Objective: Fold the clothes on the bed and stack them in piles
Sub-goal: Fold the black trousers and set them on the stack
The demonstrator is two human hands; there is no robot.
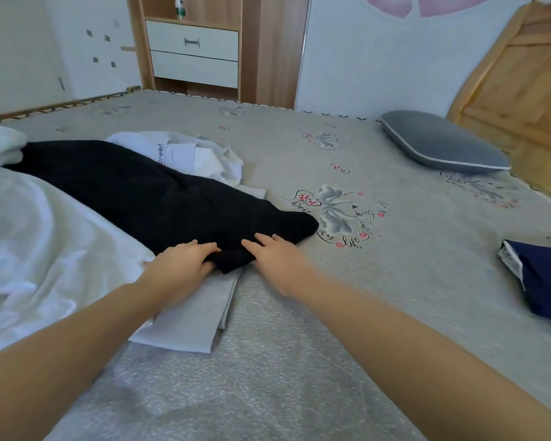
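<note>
We see a grey pillow [439, 143] near the wooden headboard [519, 81]; beyond the bed, a wooden cabinet [268, 49] with two white drawers [193, 54].

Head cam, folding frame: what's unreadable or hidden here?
- Black garment: type unclear; its far end runs behind the white clothes at left.
- Navy folded item: cut off by the right edge.
- Grey folded cloth: partly under the left hand and the black garment.
- Right hand: motion blur, so its grip is unclear.
- Bottle on the shelf: cut off by the top edge.
</note>
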